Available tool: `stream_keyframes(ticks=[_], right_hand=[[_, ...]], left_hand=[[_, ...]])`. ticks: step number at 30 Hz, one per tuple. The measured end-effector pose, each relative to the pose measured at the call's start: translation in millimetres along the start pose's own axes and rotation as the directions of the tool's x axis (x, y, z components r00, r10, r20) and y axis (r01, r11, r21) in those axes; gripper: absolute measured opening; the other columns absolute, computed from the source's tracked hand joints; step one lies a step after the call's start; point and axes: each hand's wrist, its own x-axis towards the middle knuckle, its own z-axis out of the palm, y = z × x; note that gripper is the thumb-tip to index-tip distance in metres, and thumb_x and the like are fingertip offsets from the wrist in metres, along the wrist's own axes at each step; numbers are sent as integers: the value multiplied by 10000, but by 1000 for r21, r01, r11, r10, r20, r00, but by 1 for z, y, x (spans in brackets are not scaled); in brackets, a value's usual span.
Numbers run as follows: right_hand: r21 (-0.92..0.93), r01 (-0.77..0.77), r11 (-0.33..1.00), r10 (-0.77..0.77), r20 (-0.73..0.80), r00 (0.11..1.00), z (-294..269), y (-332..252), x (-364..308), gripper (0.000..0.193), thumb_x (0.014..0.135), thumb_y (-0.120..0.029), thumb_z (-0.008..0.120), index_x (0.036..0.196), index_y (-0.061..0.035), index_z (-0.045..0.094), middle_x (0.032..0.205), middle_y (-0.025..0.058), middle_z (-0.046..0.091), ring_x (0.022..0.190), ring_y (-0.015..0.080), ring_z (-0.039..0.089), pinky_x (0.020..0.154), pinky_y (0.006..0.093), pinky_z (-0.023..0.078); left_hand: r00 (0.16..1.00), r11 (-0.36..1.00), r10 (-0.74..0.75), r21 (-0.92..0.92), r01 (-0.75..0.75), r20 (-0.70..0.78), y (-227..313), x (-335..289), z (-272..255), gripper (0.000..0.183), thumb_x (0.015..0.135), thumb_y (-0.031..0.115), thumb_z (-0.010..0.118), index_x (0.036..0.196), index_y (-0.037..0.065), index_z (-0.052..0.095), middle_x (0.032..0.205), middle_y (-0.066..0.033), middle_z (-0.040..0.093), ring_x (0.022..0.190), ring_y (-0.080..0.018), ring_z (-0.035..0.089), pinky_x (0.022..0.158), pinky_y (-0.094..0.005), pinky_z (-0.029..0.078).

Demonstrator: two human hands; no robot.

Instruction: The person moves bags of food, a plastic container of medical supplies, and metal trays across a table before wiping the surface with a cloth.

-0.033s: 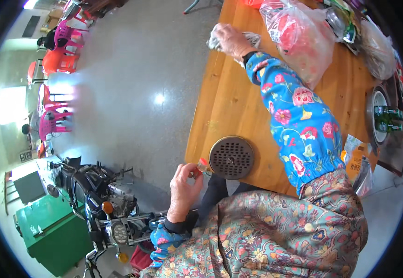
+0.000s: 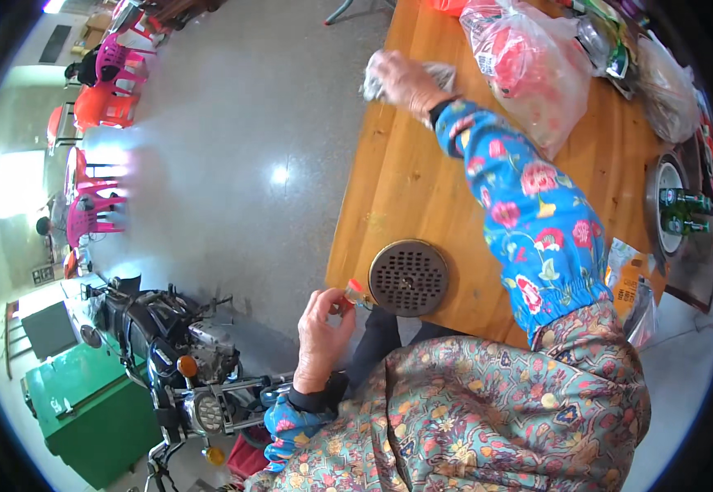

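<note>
My left hand (image 2: 324, 334) is closed, with thumb and fingers pinching a small clear container with a red cap (image 2: 354, 289). It is held beside the near left edge of the wooden table (image 2: 406, 180). A dark round metal cover with rows of slots (image 2: 408, 277) sits on the tabletop right beside that container. My right hand (image 2: 410, 86) reaches to the far left edge of the table, its fingers bent over a crumpled greyish-white cloth (image 2: 438, 75). Part of the cloth hangs past the edge, and the hand hides its middle.
A clear plastic bag with red contents (image 2: 529, 66) stands beyond my right forearm. Other bags (image 2: 667, 90) lie at the far right. Green bottles (image 2: 685, 211) rest by a round basin (image 2: 667, 172). An orange packet (image 2: 629, 283) lies near the right corner. A motorcycle (image 2: 180, 353) stands at left.
My right hand and the cloth have shifted slightly nearer along the table's left edge. My left hand still holds the red-capped container, almost unmoved.
</note>
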Motion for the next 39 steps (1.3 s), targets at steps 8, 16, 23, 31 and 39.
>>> stream_keyframes(ticks=[8, 16, 23, 31, 39], right_hand=[[419, 267, 868, -395, 254, 883, -65, -146, -101, 395, 814, -169, 609, 1202, -105, 578, 1336, 117, 486, 1269, 295, 428, 1010, 429, 379], [81, -82, 993, 72, 121, 990, -155, -95, -216, 360, 766, -144, 642, 1123, -115, 608, 1280, 101, 524, 1194, 295, 479, 981, 436, 407], [-285, -720, 633, 686, -225, 692, -226, -98, -329, 422, 789, -65, 578, 1210, -70, 557, 1313, 128, 474, 1208, 345, 439, 995, 472, 368], [-49, -456, 889, 458, 86, 885, -234, -140, -320, 379, 778, -129, 642, 1154, -97, 615, 1193, 98, 568, 1165, 290, 509, 973, 392, 418], [-56, -801, 596, 729, -380, 569, -318, 147, -316, 341, 841, -202, 612, 1150, -58, 610, 1104, 149, 625, 1003, 349, 601, 881, 405, 478]], left_hand=[[991, 991, 127, -56, -125, 44, 3, 11, -1, 220, 741, -18, 666, 945, 29, 599, 779, -53, 563, 681, -137, 539, 622, -263, 446], [948, 958, 285, -74, -277, 142, 20, 28, 20, 214, 734, -17, 677, 934, 32, 615, 769, -44, 562, 677, -132, 521, 631, -255, 447], [852, 904, 426, -110, -413, 305, 48, 34, 52, 236, 745, 25, 673, 970, 54, 610, 810, -75, 598, 707, -192, 605, 671, -308, 496], [792, 870, 482, -95, -485, 375, 83, 40, 81, 241, 752, 64, 670, 986, 39, 619, 850, -98, 612, 733, -227, 607, 679, -332, 496], [780, 883, 423, -16, -470, 460, 115, 54, 112, 198, 763, 94, 651, 956, 57, 625, 887, -138, 615, 833, -348, 619, 718, -404, 504]])
